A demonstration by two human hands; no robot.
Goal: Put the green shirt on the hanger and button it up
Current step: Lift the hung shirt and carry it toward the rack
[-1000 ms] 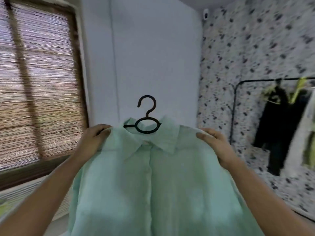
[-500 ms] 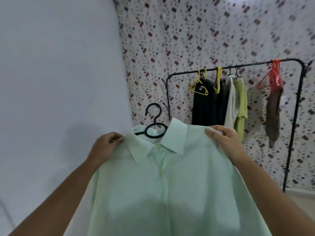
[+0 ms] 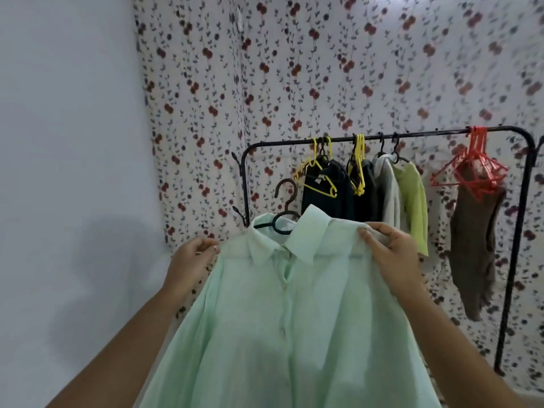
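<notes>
The pale green shirt [image 3: 282, 328] hangs on a black hanger [image 3: 285, 205] whose hook sticks up above the collar. Its front placket looks closed, with small buttons down the middle. My left hand [image 3: 191, 262] grips the shirt's left shoulder, fingers curled over the fabric. My right hand [image 3: 388, 254] grips the right shoulder the same way. I hold the shirt up in front of me, facing me.
A black clothes rack [image 3: 426, 134] stands against the floral wall ahead right. On it hang dark garments, a grey and a yellow-green top, yellow hangers, and red hangers [image 3: 471, 169] with a brown garment [image 3: 477, 248]. A plain white wall is on the left.
The view has swung right, from a window with blinds to the floral wall and rack. Both hands keep the same grip on the shirt's shoulders.
</notes>
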